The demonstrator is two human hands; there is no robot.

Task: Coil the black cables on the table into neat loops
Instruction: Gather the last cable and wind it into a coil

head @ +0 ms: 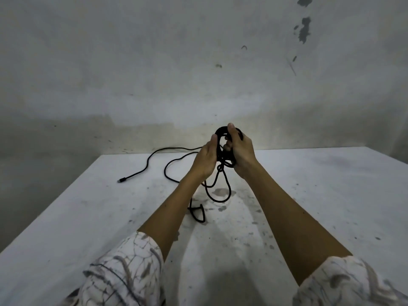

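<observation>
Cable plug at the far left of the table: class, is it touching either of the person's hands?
Apart. The head view shows the plug lying on the table, well clear of both hands gripping the coil.

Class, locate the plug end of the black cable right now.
In the head view, the plug end lies on the white table, left of both hands, near its far-left edge.

A white bench [309, 195], scuffed and speckled with dark spots, stands against a grey, stained wall [154, 62] with patches of peeled paint [304, 29] up at the right.
</observation>
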